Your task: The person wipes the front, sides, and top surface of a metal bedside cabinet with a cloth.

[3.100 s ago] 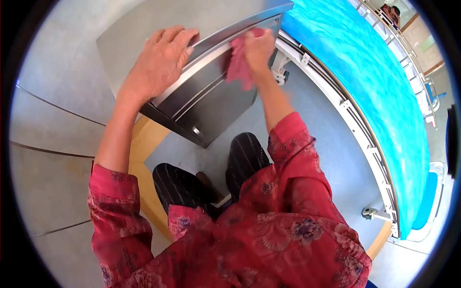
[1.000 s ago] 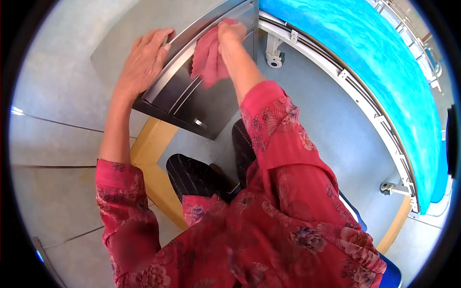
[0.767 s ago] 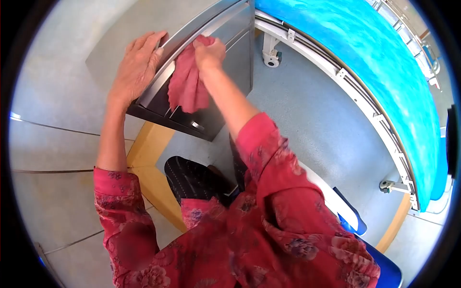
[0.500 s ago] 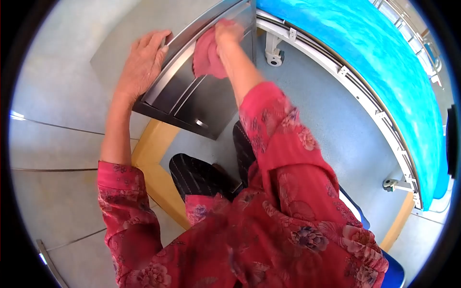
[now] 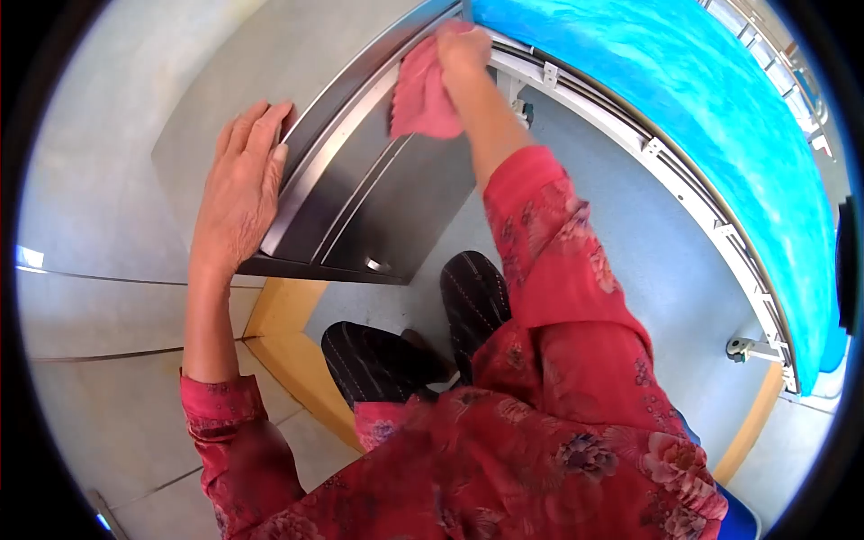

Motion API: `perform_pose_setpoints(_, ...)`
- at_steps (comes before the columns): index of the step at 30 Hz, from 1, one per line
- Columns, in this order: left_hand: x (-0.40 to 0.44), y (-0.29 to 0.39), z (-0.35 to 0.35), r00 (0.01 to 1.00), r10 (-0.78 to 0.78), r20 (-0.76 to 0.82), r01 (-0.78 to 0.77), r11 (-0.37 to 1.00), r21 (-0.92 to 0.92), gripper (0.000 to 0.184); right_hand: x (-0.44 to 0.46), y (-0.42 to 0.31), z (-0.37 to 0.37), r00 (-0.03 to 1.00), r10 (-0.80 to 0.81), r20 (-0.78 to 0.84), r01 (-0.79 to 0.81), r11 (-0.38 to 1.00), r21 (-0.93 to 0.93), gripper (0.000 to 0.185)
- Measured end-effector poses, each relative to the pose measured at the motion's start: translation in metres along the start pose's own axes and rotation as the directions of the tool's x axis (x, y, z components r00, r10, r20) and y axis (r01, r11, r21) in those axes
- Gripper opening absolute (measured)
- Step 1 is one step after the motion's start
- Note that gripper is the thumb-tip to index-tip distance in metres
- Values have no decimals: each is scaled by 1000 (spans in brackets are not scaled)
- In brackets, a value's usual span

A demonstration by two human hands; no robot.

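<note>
A pink cloth (image 5: 427, 97) is bunched in my right hand (image 5: 463, 52), whose fingers are closed round it. The cloth hangs against the front of a dark metal cabinet (image 5: 396, 202), near the far end of its top edge. My left hand (image 5: 238, 184) lies along the cabinet's near top edge, fingers stretched out and holding nothing. Below the cloth, the cabinet front has a pale horizontal seam and a small shiny handle (image 5: 377, 265). The cloth hides part of the upper front.
To the right stands a bed with a bright blue cover (image 5: 648, 81), a white frame (image 5: 666, 157) and caster wheels (image 5: 740, 349). Pale wall panels (image 5: 99, 234) are on the left, with a yellow floor border (image 5: 297, 360) beside my legs (image 5: 378, 360).
My right hand has moved right with the cloth, toward the cabinet's far end. The left hand appears lower and further left, still at the cabinet edge; the view has shifted somewhat.
</note>
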State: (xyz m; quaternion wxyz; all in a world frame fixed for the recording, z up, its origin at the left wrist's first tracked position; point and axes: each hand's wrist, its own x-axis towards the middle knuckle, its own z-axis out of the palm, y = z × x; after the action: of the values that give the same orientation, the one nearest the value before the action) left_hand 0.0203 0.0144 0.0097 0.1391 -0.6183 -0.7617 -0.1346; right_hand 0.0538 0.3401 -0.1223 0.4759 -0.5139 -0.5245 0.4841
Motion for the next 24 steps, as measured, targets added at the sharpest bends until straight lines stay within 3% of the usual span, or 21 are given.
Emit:
perform_pose_setpoints(4,-1,2,1,1000,-13,-11,13,1000,7,37,60,23,13,1000,-3,22,-1,988,154,39)
perform_pose_setpoints(6,-4,1,2,1000,-15,-14,15,1000,5,36,63,27,13,991,30,133,-62,969,240,49)
perform_pose_setpoints(7,-3,0,2,999,-8,-32,8,1000,4,36,37,13,2,998,1,57,-9,990,139,52)
perform_pose_setpoints(10,-5,-9,7,996,54,-77,-52,998,30,34,-3,19,2,990,-98,103,88,991,96,53)
perform_pose_setpoints(12,-5,-9,5,995,53,-89,-50,998,36,34,-44,33,5,965,-187,186,150,969,197,51)
perform_pose_setpoints(14,-5,-11,5,995,74,-61,-70,995,64,35,-102,33,3,938,-255,236,231,965,123,49)
perform_pose_setpoints(16,-8,-14,2,998,58,-17,-57,995,81,38,-175,11,-16,909,-240,342,207,970,131,45)
perform_pose_setpoints(18,-8,-18,3,999,50,7,-50,993,105,41,-232,14,-11,887,-387,252,335,915,225,31)
perform_pose_setpoints(20,-10,-23,10,976,121,-183,-92,983,161,45,-277,15,-11,875,-339,345,270,934,233,31)
perform_pose_setpoints(22,-16,-13,3,976,109,-187,-83,986,143,46,-308,13,-18,827,-218,518,166,975,146,37)
perform_pose_setpoints(23,-26,-1,1,954,135,-268,-123,991,60,45,-322,16,-24,810,-250,531,145,962,232,36)
perform_pose_setpoints(24,-37,16,-1,926,153,-344,-171,985,-21,44,-331,17,-30,797,-219,562,128,972,197,34)
